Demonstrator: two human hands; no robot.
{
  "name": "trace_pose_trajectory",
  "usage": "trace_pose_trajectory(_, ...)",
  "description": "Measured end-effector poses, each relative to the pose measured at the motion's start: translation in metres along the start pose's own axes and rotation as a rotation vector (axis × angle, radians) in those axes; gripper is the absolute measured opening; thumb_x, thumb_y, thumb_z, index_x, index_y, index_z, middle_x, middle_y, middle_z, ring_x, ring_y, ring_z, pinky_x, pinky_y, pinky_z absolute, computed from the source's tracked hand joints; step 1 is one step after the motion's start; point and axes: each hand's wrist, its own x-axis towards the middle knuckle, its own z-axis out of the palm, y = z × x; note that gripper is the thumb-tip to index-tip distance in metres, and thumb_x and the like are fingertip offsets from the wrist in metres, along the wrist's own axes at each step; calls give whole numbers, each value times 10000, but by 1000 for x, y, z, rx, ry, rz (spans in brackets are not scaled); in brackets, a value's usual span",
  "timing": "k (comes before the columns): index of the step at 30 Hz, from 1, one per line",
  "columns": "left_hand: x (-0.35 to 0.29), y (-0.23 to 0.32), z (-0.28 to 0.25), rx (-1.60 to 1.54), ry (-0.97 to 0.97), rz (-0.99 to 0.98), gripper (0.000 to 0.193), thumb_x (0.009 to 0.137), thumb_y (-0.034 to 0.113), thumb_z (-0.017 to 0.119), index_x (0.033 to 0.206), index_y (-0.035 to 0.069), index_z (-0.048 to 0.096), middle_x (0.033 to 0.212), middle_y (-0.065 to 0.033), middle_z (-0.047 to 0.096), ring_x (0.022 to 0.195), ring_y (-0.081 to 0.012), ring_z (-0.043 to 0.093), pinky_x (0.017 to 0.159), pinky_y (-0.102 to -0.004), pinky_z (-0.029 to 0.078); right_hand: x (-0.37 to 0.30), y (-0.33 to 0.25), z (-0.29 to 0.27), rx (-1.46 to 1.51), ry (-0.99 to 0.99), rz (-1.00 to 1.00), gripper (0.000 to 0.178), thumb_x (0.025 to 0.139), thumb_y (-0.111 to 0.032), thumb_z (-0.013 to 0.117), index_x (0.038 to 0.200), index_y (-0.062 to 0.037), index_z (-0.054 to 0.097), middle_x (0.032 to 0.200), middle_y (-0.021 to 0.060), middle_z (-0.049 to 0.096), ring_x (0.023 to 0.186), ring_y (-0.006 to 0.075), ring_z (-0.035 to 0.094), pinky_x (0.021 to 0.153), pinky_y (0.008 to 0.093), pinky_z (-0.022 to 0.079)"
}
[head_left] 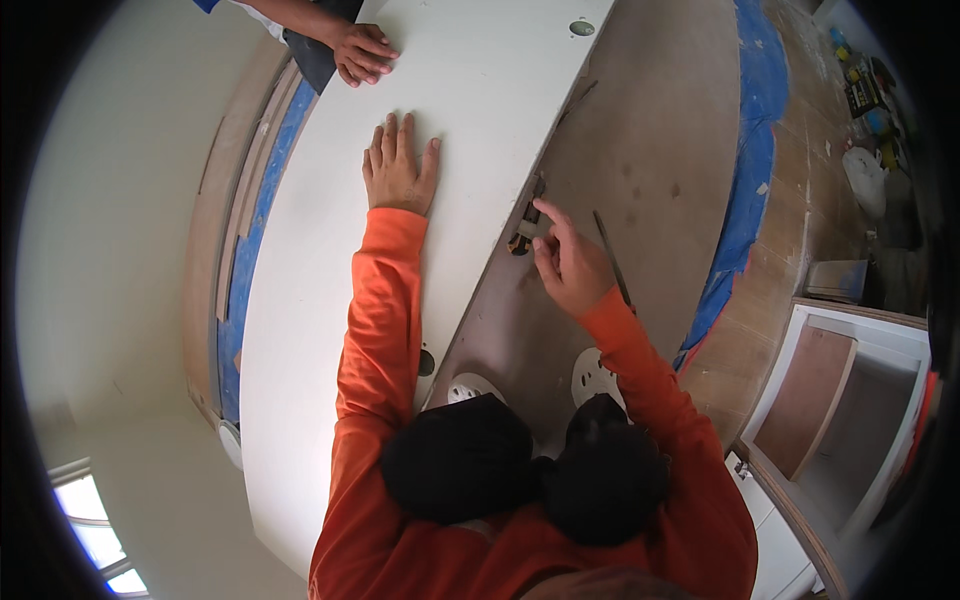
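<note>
**Hinge fitting at the panel edge — hold and hand placement**

The hinge [527, 222], a small dark metal fitting, sits against the right edge of the white panel [460, 120], about midway along the visible length, where that edge meets the brown board [640, 150] beneath. Details of the fitting are too small to read.

Your right hand [568, 262] is at the hinge: index finger extended to its top, thumb curled in beside it, the other fingers loosely folded. It pinches nothing that I can see; this looks like a fingertip touch, not a grasp. A thin dark tool [612, 258] lies just past that hand on the board.

Your left hand [398, 168] is spread flat, palm down, on the panel face, fingers together, holding nothing.

Judgement: keep the left palm pressing straight down so the panel cannot slide while you seat the hinge. Set the fitting square to the edge with fingertip and thumb before reaching for the tool.

A second person's hand [360, 52] rests flat on the far end of the panel. Likely risk: uneven pressure between you two pivots the panel and shifts the hinge line.

Your knees [520, 470] are against the near edge.
</note>
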Motion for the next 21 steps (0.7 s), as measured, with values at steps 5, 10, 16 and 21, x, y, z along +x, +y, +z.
trace_pose_trajectory(5,1,-2,-3,16,14,10,579,960,476,443,1409,111,425,1482,-156,383,1377,-348,321,1119,-503,229,11,0,6,-175,-37,-7,553,898,-124,550,1426,-141,384,841,127,645,663,294,616,601,392,494)
trace_pose_trajectory(10,3,-2,1,22,21,20,575,960,466,446,1408,108,427,1481,-158,383,1375,-352,324,1117,-499,232,11,16,10,-91,91,-56,556,899,-125,553,1427,-158,380,904,112,668,660,292,630,573,388,503)
trace_pose_trajectory(16,3,-3,-1,17,12,14,573,963,462,440,1413,108,423,1484,-156,380,1383,-346,314,1125,-502,219,29,17,6,-328,174,-175,476,899,-90,574,1359,-158,473,766,90,637,580,256,592,548,369,476)
trace_pose_trajectory(21,1,0,-3,0,1,11,583,963,469,434,1423,112,412,1495,-147,366,1396,-334,298,1134,-507,202,31,5,-4,-277,126,-115,440,899,-101,574,1329,-154,494,768,79,640,584,247,599,551,366,480)
